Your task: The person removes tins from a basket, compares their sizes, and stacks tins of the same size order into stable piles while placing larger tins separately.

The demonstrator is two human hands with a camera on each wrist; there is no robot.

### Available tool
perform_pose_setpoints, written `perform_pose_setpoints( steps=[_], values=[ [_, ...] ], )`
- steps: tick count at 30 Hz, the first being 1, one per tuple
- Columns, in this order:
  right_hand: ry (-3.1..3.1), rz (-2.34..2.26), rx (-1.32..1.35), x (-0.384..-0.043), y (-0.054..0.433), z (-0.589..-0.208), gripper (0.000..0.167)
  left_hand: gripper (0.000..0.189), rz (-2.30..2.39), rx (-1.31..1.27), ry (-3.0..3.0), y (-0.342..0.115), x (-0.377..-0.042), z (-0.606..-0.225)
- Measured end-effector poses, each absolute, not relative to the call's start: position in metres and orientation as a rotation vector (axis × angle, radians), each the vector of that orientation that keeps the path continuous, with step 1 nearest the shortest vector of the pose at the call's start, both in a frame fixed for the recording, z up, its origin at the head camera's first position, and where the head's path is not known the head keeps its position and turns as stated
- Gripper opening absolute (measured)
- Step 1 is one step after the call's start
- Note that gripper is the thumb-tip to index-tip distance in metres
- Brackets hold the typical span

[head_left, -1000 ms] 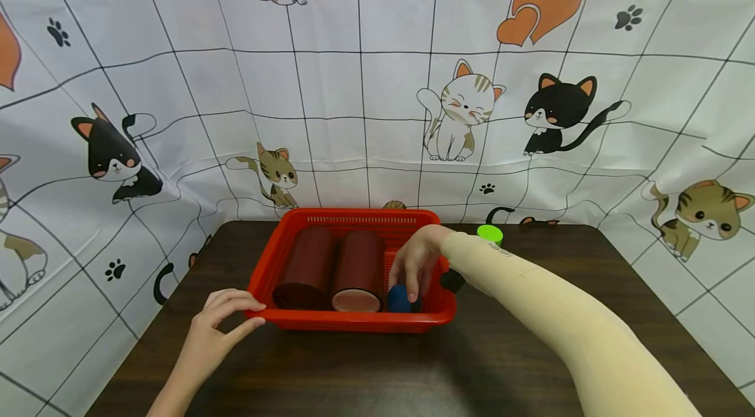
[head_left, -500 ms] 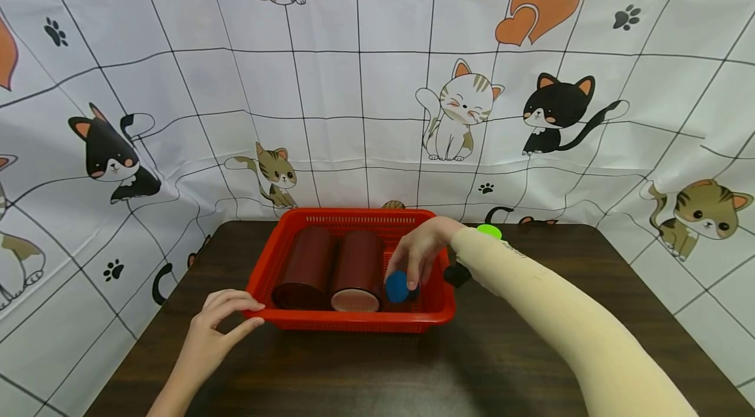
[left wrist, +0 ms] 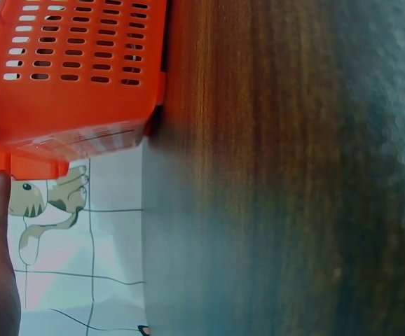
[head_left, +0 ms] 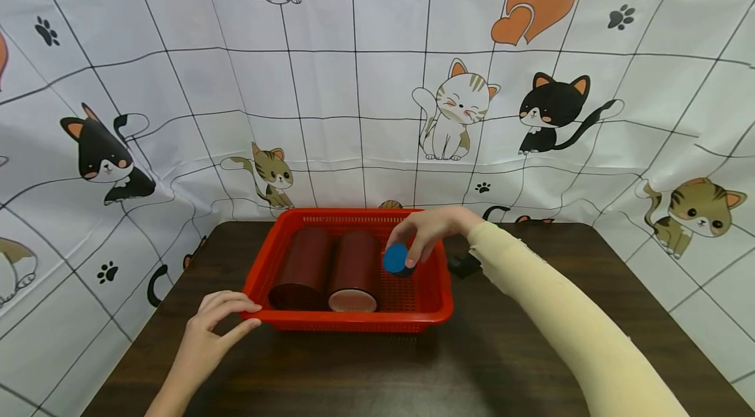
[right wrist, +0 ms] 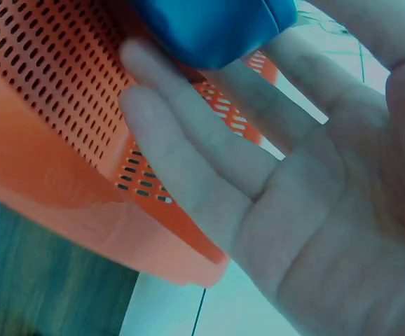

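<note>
Fingers and thumb of the right hand [head_left: 429, 233] pinch a small blue-topped piece [head_left: 396, 258], while the left hand [head_left: 213, 326] holds the near left corner of a red basket's rim between its fingers and thumb. Largest of the surroundings is the white sheet [head_left: 377, 86], printed with black grid lines, cartoon cats, paw prints and orange hearts, which spreads behind and along both sides. Next comes the dark wood-grained table [head_left: 377, 374], with the red basket [head_left: 354, 318] set on it near its far edge. A cream sleeve [head_left: 566, 325] covers the right arm almost to the wrist. Inside the basket, two dark brown-red cylinders lie side by side: the one nearer the left hand [head_left: 305, 265] shows a dark near end, the other [head_left: 357, 261] a pale pinkish one. Beside the basket's right wall, below the right wrist, is a black object [head_left: 464, 265], partly hidden. Smallest is the blue-topped piece itself, over the basket's right part, just beside the pale-ended cylinder; its lower part looks dark.
</note>
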State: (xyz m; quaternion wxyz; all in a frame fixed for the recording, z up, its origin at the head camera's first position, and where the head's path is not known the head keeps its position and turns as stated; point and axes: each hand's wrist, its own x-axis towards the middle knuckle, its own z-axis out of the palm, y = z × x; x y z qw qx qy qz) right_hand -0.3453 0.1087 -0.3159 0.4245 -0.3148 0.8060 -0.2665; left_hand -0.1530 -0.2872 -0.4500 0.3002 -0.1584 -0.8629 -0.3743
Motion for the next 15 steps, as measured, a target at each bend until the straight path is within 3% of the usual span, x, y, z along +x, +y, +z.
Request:
perform_pose_setpoints(
  steps=[15],
  values=[
    [2.197,-0.850,-0.963,-0.341,0.131,-0.307,0.046,0.033,-0.988,-0.407,-2.299,-0.288,-0.153,-0.449]
  ],
)
